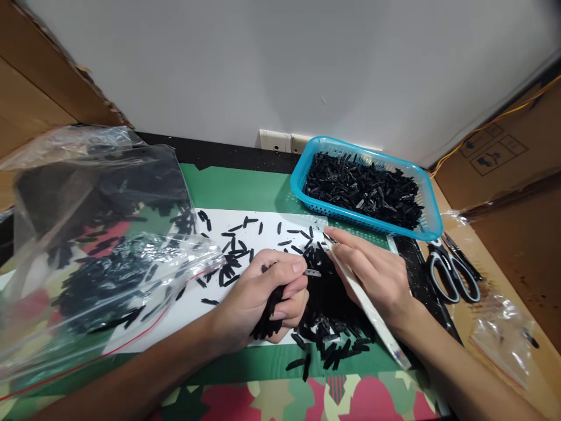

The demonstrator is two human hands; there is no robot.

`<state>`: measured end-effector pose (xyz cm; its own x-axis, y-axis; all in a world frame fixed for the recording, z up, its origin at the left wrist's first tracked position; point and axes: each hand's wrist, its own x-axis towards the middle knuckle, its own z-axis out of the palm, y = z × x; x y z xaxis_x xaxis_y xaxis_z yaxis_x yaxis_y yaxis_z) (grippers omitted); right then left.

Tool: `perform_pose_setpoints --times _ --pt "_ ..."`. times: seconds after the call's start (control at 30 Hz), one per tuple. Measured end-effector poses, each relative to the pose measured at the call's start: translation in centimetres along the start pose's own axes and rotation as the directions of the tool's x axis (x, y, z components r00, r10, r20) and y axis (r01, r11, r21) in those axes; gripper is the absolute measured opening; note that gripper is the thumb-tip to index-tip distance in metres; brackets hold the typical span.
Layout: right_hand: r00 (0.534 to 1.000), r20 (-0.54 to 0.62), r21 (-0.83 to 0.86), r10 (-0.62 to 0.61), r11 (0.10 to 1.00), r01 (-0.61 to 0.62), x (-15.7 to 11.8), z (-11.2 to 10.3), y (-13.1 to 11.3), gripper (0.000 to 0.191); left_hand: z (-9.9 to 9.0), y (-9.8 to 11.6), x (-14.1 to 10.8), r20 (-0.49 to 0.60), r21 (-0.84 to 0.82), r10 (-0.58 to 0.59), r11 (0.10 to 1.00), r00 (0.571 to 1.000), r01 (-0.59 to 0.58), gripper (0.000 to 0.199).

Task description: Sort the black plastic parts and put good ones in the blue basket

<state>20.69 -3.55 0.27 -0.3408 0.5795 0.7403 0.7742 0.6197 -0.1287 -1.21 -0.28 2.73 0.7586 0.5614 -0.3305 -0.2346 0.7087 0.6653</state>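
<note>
My left hand (pixel 280 292) is closed around a bunch of small black strips (pixel 268 318). One flat strip (pixel 312 272) with light marks sticks out past its thumb and forefinger. My right hand (pixel 372 269) grips a long white tool (pixel 366 301), flat and slim, with a small dark tip near the fingertips; its exact kind is unclear. The tool's tip is apart from the strip in my left hand. Below and between the hands lies a heap of loose black strips (pixel 335 345), and more are scattered on a white sheet (pixel 263 234).
Behind my right hand stands a blue basket (pixel 368 221) full of black strips. A clear zip bag (pixel 109 280) with black pieces covers the left side. Scissors (pixel 451 272) and a small plastic bag (pixel 504 339) lie at the right. Cardboard (pixel 504 152) and a wall (pixel 210 76) border the table.
</note>
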Motion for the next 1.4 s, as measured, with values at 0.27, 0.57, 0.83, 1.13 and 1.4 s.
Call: perform_pose_setpoints --times 0.27,0.57,0.83,1.13,1.4 --pt "0.97 0.17 0.037 -0.171 0.985 0.168 0.2 -0.3 0.5 0.023 0.0 0.3 -0.1 -0.031 0.037 0.017 0.999 0.999 -0.016 0.044" --pt "0.961 0.266 0.046 -0.074 0.997 0.064 -0.1 0.1 0.9 0.029 -0.1 0.4 -0.1 -0.083 0.075 0.044 0.996 0.996 -0.038 0.045" --pt "0.755 0.504 0.604 0.421 0.452 -0.656 1.8 -1.2 -2.8 0.027 0.0 -0.4 0.3 -0.042 0.188 0.101 0.978 0.994 -0.091 0.049" --pt "0.639 0.666 0.637 0.384 0.153 -0.755 1.9 -1.0 -3.1 0.041 -0.4 -0.6 0.4 0.022 0.296 0.109 0.949 0.994 -0.111 0.049" --pt "0.646 0.686 0.643 0.335 0.135 -0.754 1.7 -0.9 -2.8 0.039 -0.2 -0.5 0.4 0.018 0.348 0.102 0.932 0.995 -0.102 0.051"
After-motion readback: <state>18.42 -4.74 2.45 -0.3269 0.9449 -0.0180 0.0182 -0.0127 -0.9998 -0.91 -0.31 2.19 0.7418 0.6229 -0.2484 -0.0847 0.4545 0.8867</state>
